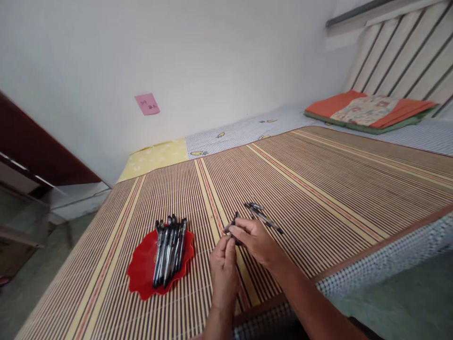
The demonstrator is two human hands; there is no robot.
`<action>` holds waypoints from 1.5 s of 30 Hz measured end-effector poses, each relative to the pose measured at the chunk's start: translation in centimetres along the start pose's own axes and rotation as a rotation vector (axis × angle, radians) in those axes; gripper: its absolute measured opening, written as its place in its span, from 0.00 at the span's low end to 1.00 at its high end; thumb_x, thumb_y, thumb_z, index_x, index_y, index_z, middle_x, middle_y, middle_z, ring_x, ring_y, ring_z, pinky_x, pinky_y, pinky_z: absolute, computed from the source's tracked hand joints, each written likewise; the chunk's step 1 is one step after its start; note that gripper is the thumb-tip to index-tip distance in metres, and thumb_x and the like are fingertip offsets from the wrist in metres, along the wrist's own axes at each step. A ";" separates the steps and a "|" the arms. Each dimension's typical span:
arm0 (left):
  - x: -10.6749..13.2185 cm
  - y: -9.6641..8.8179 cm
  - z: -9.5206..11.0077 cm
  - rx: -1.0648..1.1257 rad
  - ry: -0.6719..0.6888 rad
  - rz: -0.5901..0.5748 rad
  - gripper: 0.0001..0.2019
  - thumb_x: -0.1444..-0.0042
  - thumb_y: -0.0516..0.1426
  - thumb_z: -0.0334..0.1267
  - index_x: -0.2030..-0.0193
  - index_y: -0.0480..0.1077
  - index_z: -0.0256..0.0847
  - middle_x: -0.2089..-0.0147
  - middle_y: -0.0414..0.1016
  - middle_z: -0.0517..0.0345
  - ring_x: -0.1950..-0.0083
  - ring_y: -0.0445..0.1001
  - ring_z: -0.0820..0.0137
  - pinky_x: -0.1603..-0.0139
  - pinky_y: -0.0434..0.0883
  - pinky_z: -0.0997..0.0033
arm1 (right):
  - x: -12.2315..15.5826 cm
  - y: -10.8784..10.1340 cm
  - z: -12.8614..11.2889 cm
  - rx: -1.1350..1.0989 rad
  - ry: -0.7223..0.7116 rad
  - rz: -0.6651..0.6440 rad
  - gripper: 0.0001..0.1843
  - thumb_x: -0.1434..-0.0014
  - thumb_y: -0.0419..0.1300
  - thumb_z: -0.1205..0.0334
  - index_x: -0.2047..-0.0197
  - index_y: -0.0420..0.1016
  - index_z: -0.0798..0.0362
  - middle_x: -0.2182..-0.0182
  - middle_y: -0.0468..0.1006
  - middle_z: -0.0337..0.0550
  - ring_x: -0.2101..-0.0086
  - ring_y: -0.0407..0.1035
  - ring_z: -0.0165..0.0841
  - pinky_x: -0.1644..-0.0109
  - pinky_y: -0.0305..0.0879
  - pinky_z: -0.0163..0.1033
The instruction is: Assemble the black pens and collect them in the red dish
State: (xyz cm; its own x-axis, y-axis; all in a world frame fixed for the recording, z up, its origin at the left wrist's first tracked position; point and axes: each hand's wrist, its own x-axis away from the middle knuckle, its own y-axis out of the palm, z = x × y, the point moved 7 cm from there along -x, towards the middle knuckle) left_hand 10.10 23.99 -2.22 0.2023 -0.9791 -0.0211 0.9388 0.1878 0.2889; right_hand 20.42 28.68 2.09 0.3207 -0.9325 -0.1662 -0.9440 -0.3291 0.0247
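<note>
Both my hands meet over the striped bamboo mat (300, 189), fingers pinched together. My right hand (255, 238) grips a pen part (233, 221) with a dark end poking out past its fingertips. Just below, my left hand (223, 262) pinches at the same pen, mostly hidden by the fingers. Beyond my right hand lie a few loose pens and pen parts (265, 218), dark and clear. To the left, a red scalloped plate (139, 271) bears a bundle of several black-capped clear pens (170, 250), lying side by side.
The mat covers a bed with a patterned sheet (230, 139) and a yellow cloth (159, 156) along the wall. A folded orange and green cloth (371, 111) lies at the far right by a slatted headboard (406, 52). A pink note (147, 104) is on the wall.
</note>
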 end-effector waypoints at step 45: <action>-1.2 -0.1 0.7 0.335 -0.073 -0.026 0.17 0.46 0.67 0.48 0.67 0.70 0.37 0.80 0.52 0.72 0.80 0.45 0.80 0.80 0.48 0.79 | -0.6 0.1 0.7 -0.140 -0.007 0.068 0.07 0.45 0.65 0.60 0.63 0.79 0.53 0.65 0.80 0.41 0.61 0.74 0.34 0.53 0.69 0.41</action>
State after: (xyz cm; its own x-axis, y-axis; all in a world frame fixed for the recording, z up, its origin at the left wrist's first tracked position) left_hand 9.54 25.13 -1.60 0.1476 -0.9885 0.0328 0.7973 0.1386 0.5875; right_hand 20.11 29.33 1.55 0.2551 -0.9525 -0.1662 -0.9433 -0.2829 0.1736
